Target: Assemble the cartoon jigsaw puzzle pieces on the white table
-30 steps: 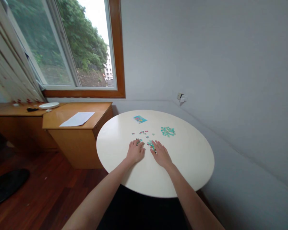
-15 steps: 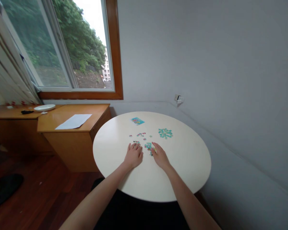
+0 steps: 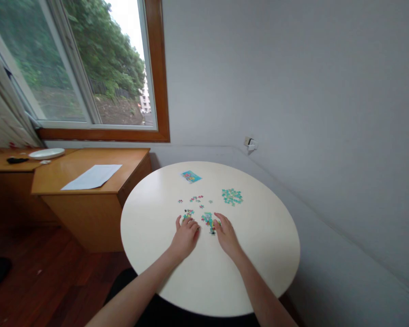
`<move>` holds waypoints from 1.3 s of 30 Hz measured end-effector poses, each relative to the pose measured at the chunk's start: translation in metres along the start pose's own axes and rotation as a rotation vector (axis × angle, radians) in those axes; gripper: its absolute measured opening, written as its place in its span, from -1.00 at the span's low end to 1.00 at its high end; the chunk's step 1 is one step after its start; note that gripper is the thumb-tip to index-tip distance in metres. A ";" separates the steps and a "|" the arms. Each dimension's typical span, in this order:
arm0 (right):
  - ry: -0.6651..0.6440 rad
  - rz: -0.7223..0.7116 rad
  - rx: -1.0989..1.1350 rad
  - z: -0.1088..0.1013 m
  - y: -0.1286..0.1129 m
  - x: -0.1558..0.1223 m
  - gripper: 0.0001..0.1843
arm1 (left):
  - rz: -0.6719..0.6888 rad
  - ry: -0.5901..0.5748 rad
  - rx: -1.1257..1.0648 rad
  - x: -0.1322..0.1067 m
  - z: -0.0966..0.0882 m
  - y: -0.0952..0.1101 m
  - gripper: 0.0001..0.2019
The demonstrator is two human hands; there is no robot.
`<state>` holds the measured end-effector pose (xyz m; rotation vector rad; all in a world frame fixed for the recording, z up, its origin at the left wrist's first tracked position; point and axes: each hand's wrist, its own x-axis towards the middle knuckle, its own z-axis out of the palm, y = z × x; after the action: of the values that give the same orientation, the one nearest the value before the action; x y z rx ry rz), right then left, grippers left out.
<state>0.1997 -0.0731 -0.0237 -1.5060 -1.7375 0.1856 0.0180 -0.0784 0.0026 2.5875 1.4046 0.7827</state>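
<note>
Joined puzzle patch [image 3: 207,221]: right edge hidden under fingertips of right hand [image 3: 226,234]; I can't make out its picture. Small pieces [image 3: 188,212] by left hand [image 3: 186,236]: too tiny, I can't tell if touching. Loose pieces [image 3: 196,199], teal pile [image 3: 232,196]: shapes unreadable. Card [image 3: 191,176]: print illegible. Both forearms cut by bottom edge. Black object [image 3: 17,160] on desk: unidentifiable. Wall fitting [image 3: 249,143]: too small. Window [image 3: 88,68]: cropped top and left.
</note>
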 end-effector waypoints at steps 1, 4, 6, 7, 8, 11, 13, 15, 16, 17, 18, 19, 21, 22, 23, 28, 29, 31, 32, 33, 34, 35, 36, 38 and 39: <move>0.005 0.005 0.009 0.000 0.000 0.000 -0.57 | -0.005 0.002 -0.006 0.000 0.000 0.000 -0.79; 0.028 0.018 0.030 -0.001 -0.001 -0.001 -0.58 | -0.018 0.000 -0.016 -0.001 0.001 0.000 -0.79; 0.043 0.030 0.040 -0.002 -0.001 -0.002 -0.59 | -0.029 -0.006 -0.016 -0.001 0.001 -0.001 -0.78; 0.049 0.037 0.046 -0.002 -0.001 -0.002 -0.58 | -0.037 -0.009 -0.015 -0.001 0.001 -0.001 -0.78; 0.053 0.044 0.053 -0.002 -0.001 -0.002 -0.58 | -0.043 -0.014 -0.015 -0.001 0.002 -0.002 -0.79; 0.055 0.060 0.083 -0.002 -0.001 -0.003 -0.58 | -0.060 -0.024 -0.027 -0.002 0.001 -0.002 -0.79; 0.058 0.069 0.102 -0.003 -0.001 -0.003 -0.58 | -0.065 -0.030 -0.039 -0.003 0.000 -0.001 -0.78; 0.064 0.080 0.114 -0.004 -0.002 -0.003 -0.59 | -0.067 -0.035 -0.046 -0.004 -0.002 -0.001 -0.78; 0.063 0.083 0.118 -0.004 -0.003 -0.003 -0.59 | -0.068 -0.032 -0.048 -0.004 -0.003 0.000 -0.78; 0.061 0.087 0.122 -0.004 -0.003 -0.003 -0.59 | -0.072 -0.022 -0.049 -0.004 -0.004 0.000 -0.80; 0.057 0.089 0.126 -0.005 -0.003 -0.003 -0.58 | -0.082 -0.007 -0.047 -0.004 -0.005 0.001 -0.82; 0.053 0.090 0.131 -0.005 -0.003 -0.003 -0.58 | -0.100 0.010 -0.043 -0.004 -0.005 0.001 -0.84; 0.054 0.093 0.145 -0.004 -0.002 -0.002 -0.58 | -0.155 0.031 -0.034 -0.003 -0.006 0.001 -0.88; 0.061 0.094 0.154 -0.003 -0.001 -0.002 -0.57 | -0.188 0.031 -0.029 -0.003 -0.007 0.001 -0.89; 0.069 0.094 0.162 -0.003 0.000 -0.002 -0.57 | -0.216 0.025 -0.027 -0.002 -0.007 0.001 -0.90; 0.096 0.093 0.205 -0.001 0.004 -0.002 -0.60 | -0.253 -0.018 -0.029 -0.001 -0.004 -0.002 -0.91; 0.100 0.101 0.213 -0.001 0.004 -0.002 -0.60 | -0.251 -0.026 -0.029 0.000 -0.004 -0.002 -0.91; 0.108 0.121 0.226 -0.002 0.003 -0.003 -0.59 | -0.246 -0.039 -0.027 0.000 -0.003 -0.003 -0.91; 0.111 0.129 0.231 -0.002 0.002 -0.003 -0.58 | -0.243 -0.044 -0.026 0.000 -0.003 -0.003 -0.92; 0.113 0.134 0.237 -0.002 0.002 -0.003 -0.58 | -0.242 -0.048 -0.026 0.000 -0.003 -0.003 -0.92; 0.115 0.138 0.242 -0.003 0.002 -0.003 -0.58 | -0.243 -0.054 -0.029 0.000 -0.003 -0.003 -0.92; 0.115 0.141 0.246 -0.003 0.001 -0.002 -0.57 | -0.247 -0.061 -0.034 0.001 -0.004 -0.003 -0.92; 0.113 0.143 0.251 -0.003 0.001 -0.002 -0.57 | -0.252 -0.069 -0.042 0.001 -0.004 -0.003 -0.92; 0.102 0.149 0.262 -0.003 0.002 -0.001 -0.57 | -0.265 -0.083 -0.057 0.001 -0.006 -0.003 -0.91; 0.096 0.153 0.268 -0.003 0.002 -0.001 -0.57 | -0.272 -0.086 -0.062 0.001 -0.006 -0.003 -0.90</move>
<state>0.2033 -0.0742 -0.0235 -1.4246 -1.4582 0.4023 0.0137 -0.0768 0.0077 2.2874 1.6310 0.6552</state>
